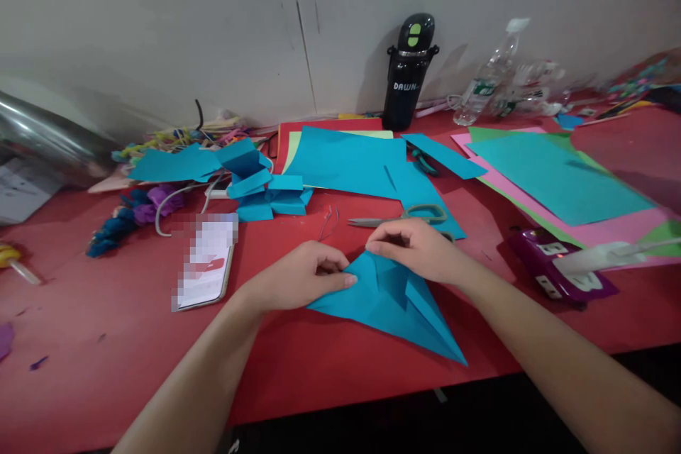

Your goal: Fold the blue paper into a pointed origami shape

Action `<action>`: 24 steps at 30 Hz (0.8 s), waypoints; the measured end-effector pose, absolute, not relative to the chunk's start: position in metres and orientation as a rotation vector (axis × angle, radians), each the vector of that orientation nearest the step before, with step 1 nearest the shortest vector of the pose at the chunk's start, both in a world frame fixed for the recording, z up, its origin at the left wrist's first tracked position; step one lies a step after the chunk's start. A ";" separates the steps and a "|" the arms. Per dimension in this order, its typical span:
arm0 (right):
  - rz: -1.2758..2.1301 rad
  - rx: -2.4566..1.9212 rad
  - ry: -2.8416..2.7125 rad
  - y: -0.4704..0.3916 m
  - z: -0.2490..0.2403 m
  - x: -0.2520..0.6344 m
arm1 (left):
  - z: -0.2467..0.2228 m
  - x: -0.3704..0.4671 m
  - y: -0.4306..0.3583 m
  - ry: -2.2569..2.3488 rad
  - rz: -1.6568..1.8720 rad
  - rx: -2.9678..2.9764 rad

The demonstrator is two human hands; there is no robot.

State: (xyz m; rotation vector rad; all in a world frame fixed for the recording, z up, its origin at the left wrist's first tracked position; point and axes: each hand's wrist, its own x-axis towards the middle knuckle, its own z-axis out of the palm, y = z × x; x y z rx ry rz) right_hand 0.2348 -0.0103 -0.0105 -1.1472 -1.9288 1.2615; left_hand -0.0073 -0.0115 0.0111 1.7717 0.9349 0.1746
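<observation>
From my remote stn I've got L hand (301, 275) & R hand (418, 248) both pinching the bright-blue, roughly triangular paper sheet (367, 305) near the red tabletop's (298, 376) front edge, some folds made, raised flaps not yet flat, so approx. partway.

Both hands (303, 275) on folded blue paper (383, 308); scissors (398, 220) just beyond

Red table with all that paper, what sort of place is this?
Probably a paper-craft spot: there's folded blue paper, scissors and overlapping coloured sheets. Home or school, I can't tell.
</observation>
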 end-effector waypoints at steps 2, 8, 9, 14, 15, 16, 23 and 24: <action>1.227 -1.198 -1.841 -0.010 -0.009 0.235 | 0.008 -0.006 -0.011 0.985 0.230 1.766; 1.354 -1.303 -1.596 -0.008 -0.011 0.245 | 0.004 -0.015 -0.002 1.116 0.447 1.740; 1.352 -1.296 -1.576 -0.008 -0.013 0.247 | 0.003 -0.016 -0.002 1.130 0.468 1.725; 1.413 -1.296 -1.602 -0.008 -0.011 0.248 | 0.004 -0.017 -0.001 1.181 0.525 1.629; 1.428 -1.284 -1.614 -0.008 -0.010 0.247 | 0.005 -0.017 -0.001 1.191 0.530 1.622; 1.438 -1.269 -1.620 -0.008 -0.009 0.247 | 0.005 -0.017 -0.001 1.196 0.531 1.621; 1.498 -1.242 -1.575 -0.006 -0.011 0.247 | 0.006 -0.015 0.001 1.167 0.547 1.644; 1.499 -1.238 -1.575 -0.006 -0.012 0.247 | 0.006 -0.015 0.001 1.160 0.552 1.637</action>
